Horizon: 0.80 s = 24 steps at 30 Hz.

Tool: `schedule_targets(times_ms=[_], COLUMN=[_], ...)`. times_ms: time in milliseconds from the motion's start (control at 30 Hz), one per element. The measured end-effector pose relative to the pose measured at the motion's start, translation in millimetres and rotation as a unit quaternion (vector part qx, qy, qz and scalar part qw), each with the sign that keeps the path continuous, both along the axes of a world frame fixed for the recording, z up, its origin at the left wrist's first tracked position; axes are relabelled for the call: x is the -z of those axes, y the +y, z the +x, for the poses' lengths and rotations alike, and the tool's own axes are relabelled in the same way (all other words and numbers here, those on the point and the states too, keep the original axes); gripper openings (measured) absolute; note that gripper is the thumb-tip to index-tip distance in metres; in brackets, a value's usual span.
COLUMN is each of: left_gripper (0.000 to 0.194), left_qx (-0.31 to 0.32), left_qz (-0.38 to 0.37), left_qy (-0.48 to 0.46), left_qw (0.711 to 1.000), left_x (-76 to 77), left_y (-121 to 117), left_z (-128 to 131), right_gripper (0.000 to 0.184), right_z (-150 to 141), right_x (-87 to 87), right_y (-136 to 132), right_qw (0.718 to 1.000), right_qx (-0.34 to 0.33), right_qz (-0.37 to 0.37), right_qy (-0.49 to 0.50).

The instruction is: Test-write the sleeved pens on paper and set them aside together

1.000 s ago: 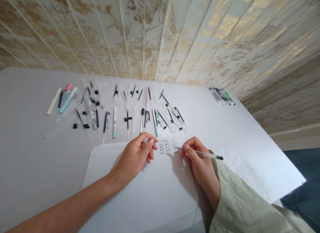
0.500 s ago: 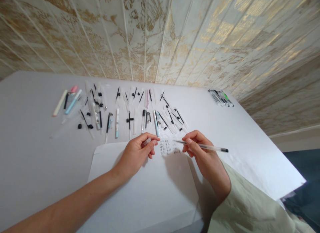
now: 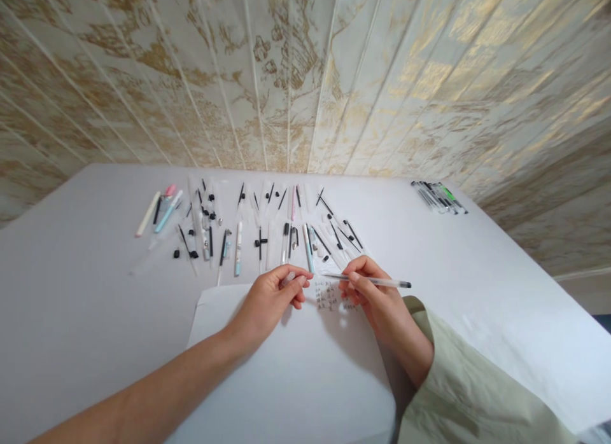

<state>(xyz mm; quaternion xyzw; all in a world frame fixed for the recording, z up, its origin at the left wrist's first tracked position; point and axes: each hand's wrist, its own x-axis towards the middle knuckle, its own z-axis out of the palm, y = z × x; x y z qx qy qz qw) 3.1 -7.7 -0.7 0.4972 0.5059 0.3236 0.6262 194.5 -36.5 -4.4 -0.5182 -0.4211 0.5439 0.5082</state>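
Note:
My right hand (image 3: 377, 301) pinches a clear pen (image 3: 367, 280) that lies nearly level, its tip pointing left toward my left hand and its black end to the right. My left hand (image 3: 277, 294) is curled, its fingertips closed on a small clear pen cap (image 3: 289, 278). Both hands hover over the top of a white sheet of paper (image 3: 296, 367), just above a small patch of handwriting (image 3: 329, 296). The pen's tip is lifted off the paper, a short gap from the cap.
Several pens, refills, caps and barrels (image 3: 248, 224) lie spread in rows across the white table (image 3: 71, 304) beyond the hands. A small bundle of pens (image 3: 438, 197) lies at the far right by the patterned wall (image 3: 305, 75). The table's edge runs along the right.
My right hand lifted the pen off the writing and swung it level, tip toward my left hand. The hands have come closer together. The head camera tilted up a little.

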Motion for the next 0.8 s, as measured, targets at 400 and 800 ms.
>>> schedule_targets(times_ms=[400, 800], left_gripper=[0.009, 0.009], left_qx=[0.003, 0.012], left_qz=[0.008, -0.037], left_qy=[0.004, -0.054], left_qw=[1.0, 0.998], left_x=[5.0, 6.6], left_y=[0.4, 2.9], left_z=[-1.2, -2.2], right_gripper=[0.012, 0.013], right_z=[13.2, 11.8], right_x=[5.9, 6.1], right_y=[-1.6, -3.1], right_qw=[0.998, 0.995], right_qx=[-0.005, -0.015], right_qz=[0.023, 0.028], right_qy=[-0.063, -0.096])
